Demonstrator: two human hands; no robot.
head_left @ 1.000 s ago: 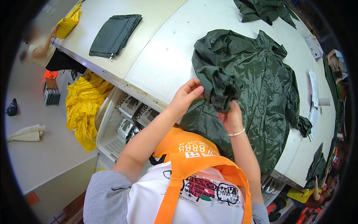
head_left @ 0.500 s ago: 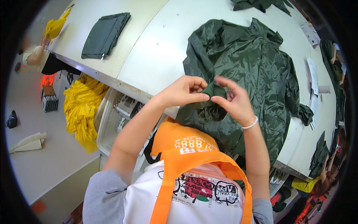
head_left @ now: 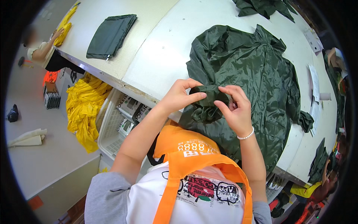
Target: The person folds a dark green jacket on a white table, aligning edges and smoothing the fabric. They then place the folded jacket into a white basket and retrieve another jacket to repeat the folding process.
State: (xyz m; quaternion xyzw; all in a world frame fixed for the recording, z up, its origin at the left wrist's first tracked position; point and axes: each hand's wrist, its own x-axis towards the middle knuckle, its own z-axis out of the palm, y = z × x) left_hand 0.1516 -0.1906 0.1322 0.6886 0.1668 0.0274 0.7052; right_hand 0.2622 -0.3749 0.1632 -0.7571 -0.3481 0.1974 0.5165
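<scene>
A dark green, shiny rain jacket (head_left: 257, 78) lies spread on the white table in front of me, its collar at the far side. Close to the near edge, the end of one sleeve (head_left: 209, 96) is raised between my hands, with crumpled folds hanging below it. My left hand (head_left: 183, 96) pinches the sleeve end from the left between thumb and fingers. On the opposite side my right hand (head_left: 238, 110), with a beaded bracelet at the wrist, grips the same edge with its fingertips. Some of the fingers are hidden by the fabric.
A folded stack of dark green fabric (head_left: 112, 36) lies at the table's far left. Below the edge stands a white basket (head_left: 108, 140) with packages, beside a yellow heap of cloth (head_left: 86, 108). Papers (head_left: 314, 84) lie on the right. Co-workers are at both sides.
My hands have drawn slightly apart, and the sleeve end between them is spread wider. The view has shifted a little. At the far left, a co-worker's yellow cloth has come down onto the table.
</scene>
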